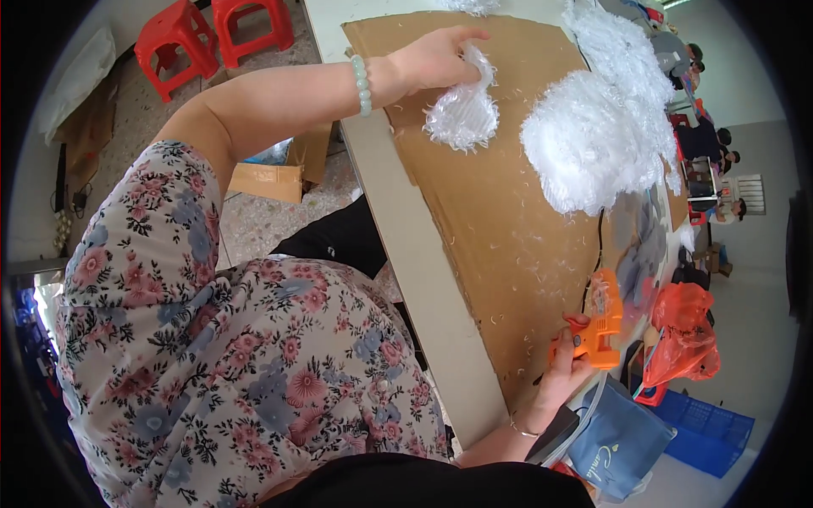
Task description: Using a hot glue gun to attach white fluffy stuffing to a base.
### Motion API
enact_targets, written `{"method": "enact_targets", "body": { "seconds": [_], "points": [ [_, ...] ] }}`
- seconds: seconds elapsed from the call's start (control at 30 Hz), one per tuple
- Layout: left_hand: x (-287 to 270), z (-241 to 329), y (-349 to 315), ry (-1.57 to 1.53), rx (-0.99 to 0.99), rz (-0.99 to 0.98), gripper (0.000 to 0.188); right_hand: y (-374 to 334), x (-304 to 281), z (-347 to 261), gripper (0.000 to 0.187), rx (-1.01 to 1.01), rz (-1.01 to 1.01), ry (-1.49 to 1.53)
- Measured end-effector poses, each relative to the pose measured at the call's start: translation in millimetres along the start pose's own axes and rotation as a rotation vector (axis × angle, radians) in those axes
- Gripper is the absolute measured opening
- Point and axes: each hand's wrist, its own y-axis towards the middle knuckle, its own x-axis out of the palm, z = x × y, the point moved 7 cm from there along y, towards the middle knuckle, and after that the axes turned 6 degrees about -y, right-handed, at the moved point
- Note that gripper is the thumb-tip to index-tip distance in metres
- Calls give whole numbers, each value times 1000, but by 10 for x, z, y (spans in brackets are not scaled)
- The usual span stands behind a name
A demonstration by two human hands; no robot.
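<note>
The white fluffy piece (463,117) is on or just above the brown cardboard (500,229), its narrow end pinched by the left hand (436,61). The right hand (562,372) grips the orange glue gun (605,320), which is best aimed away from fingers.

Two red stools (188,35), upper left; one orange glue gun (605,328); one beaded bracelet (362,85); one red plastic bag (683,330)

Left arm (296,91) outstretched, right grip (562,375) curled

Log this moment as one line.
left hand: touching white fringed piece; right hand: holding orange glue gun; surface: brown cardboard sheet; nearby: white fringed pile
</note>
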Motion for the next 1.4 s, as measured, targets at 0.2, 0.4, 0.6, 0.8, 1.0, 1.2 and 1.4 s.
{"method": "enact_targets", "body": {
  "seconds": [0.2,0.4,0.6,0.8,1.0,1.2,1.4],
  "points": [
    [168,172,-156,620,398,-253,50,54,414,-5,19,-15,-223,8],
    [535,350,-707,702,1075,-591,31,84,615,-261,22,15,-365,-1],
    [685,130,-850,892,1089,-613,22,252,991,-326,27,-109,-419,-81],
    [688,145,-946,1006,1113,-574,26,277,1112,-328,24,-100,-380,-36],
    [662,137,-1043,1018,1120,-582,30,290,1246,-294,22,-114,-408,-52],
    [634,119,-1115,1003,1078,-629,40,291,1311,-256,25,-82,-456,-179],
    [618,109,-1148,1013,1060,-650,39,268,1323,-214,21,-93,-430,-193]
  ]
}}
